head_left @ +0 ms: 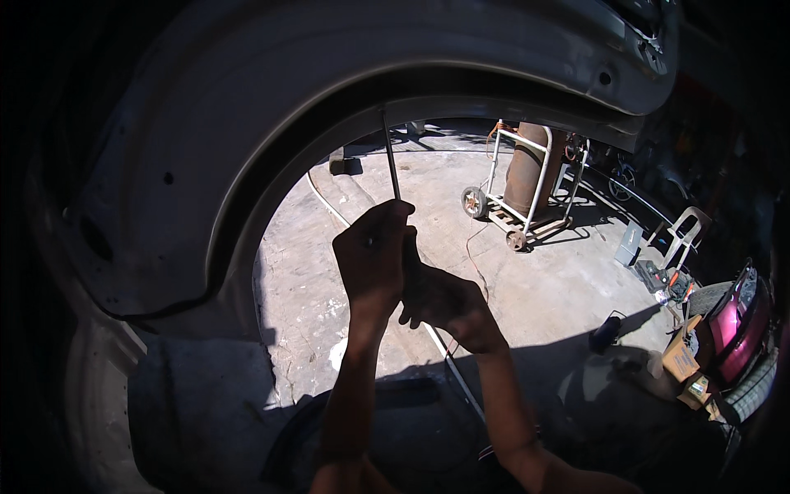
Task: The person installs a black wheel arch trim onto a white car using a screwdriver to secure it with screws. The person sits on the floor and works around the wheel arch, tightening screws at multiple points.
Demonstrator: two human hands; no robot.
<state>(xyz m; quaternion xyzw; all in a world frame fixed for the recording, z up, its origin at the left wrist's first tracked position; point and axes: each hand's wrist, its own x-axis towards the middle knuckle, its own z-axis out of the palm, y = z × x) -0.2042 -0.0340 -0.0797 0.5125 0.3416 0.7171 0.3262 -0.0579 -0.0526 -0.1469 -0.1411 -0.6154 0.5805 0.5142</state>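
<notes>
One slim rod [392, 160], slightly tilted, upward from the left hand [370, 251], fist tight around it.

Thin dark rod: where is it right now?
Head view, upper middle: the thin dark rod sticks up from the person's left hand, its top end overlapping the arched metal edge in the picture.

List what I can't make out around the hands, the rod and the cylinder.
Metal rod, lower end: head view, hidden by the left hand.
Rod's upper tip: head view, lost in shadow against the vehicle body panel.
Right hand, anything held: head view, obscured by shadow.
Gas cylinder, top: head view, hidden by the panel.
</notes>
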